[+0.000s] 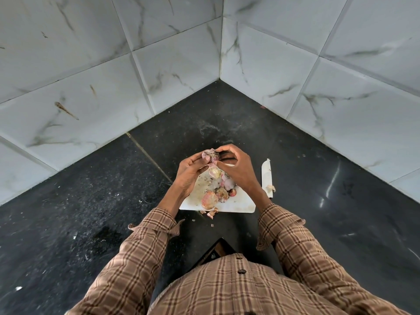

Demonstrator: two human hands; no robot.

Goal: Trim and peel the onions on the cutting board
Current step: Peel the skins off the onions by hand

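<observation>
We held an onion [210, 155] above the far end of the board [236, 204], left hand [191, 172] clamped around it, right hand [236, 169] pinching its skin. More onions [221, 193] and peels lay on the board; the knife [267, 177] rested right of it on the tabletop [318, 212]

From my feed, the wearer has on a long-sleeved shirt [229, 289] in a tan and light-brown plaid, crossed by thin dark-brown lines. Dark round buttons [241, 271] run down its front placket. Both sleeves reach the wrists; the left cuff [159, 220] and right cuff [278, 220] hang open, their corners flaring outward. The left hand [189, 171] and right hand [238, 170] are bare, and I see no rings, watch or gloves on them.
</observation>
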